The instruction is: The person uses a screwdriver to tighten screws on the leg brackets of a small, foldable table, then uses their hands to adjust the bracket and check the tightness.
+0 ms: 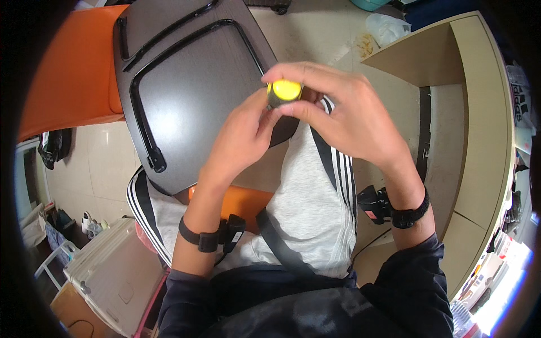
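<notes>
Between my two hands is a short dark-bodied thing with a round yellow end (287, 89), its yellow end facing up toward me. My right hand (352, 110) curls its thumb and fingers around that end. On the other side, my left hand (243, 132) grips it from below, its fingers partly hidden. The thing's lower part is out of sight behind my hands. Under and beyond them lies a folding table (194, 93) with its underside up, dark wood-grained, with black tubular legs (135, 101) folded flat against it. Its near edge lies by my knees.
An orange seat (67, 73) stands beyond the table at the left. A curved light-wood cabinet (487, 141) bounds the right side. At lower left is a white suitcase (121, 276). A white plastic bag (387, 29) rests on the floor at the far right.
</notes>
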Demonstrator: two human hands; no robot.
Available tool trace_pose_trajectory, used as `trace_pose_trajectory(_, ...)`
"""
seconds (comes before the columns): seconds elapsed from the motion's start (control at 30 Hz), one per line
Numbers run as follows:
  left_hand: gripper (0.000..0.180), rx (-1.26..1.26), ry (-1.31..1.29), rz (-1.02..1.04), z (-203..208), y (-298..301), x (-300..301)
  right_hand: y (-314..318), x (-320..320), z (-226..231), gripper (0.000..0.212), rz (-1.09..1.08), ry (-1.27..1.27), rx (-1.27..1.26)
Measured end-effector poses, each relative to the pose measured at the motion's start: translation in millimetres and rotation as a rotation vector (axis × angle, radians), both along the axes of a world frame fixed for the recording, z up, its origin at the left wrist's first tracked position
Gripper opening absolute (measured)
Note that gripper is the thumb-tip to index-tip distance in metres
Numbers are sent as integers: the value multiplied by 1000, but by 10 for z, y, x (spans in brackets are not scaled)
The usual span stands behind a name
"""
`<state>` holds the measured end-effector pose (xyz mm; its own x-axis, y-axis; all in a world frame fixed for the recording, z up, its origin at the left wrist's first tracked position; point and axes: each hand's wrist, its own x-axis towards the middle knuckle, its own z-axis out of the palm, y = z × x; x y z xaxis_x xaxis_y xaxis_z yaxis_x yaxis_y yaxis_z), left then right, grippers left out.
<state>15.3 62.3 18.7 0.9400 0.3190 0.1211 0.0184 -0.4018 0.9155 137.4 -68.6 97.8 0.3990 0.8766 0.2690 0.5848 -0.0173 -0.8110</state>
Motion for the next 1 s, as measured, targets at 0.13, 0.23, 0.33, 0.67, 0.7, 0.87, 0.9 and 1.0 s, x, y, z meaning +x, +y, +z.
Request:
trace_pose_trajectory(0.13,22,21,68,49,-9,7,71,34,-1,5,31,-322,-146,-192)
trace_pose_trajectory(0.23,20,2,-29,51,35,-5,73,58,-10,-165,40,-442,-334,-11)
trace_pose_trajectory(0.33,23,7,-22,68,44,-1,87,76,-52,-204,39,-463,-345,51)
trace_pose_trajectory(0.67,25,-229,-176,53,60,41,-252,-690,-273,-83,46,-194,-137,-93)
trace_pose_trajectory(0.7,26,-264,-207,49,72,99,-300,-925,-252,-81,38,-253,-176,-173)
trace_pose_trajectory(0.87,28,-302,-318,67,33,508,-556,-2182,-288,289,9,-811,-397,-369)
trace_pose_trajectory(0.9,29,-356,-339,108,-5,464,-542,-2603,-288,418,10,-902,-657,-323)
trace_pose_trajectory(1.0,32,-412,-264,124,-9,471,-548,-3785,-365,810,6,-1345,-1008,-403)
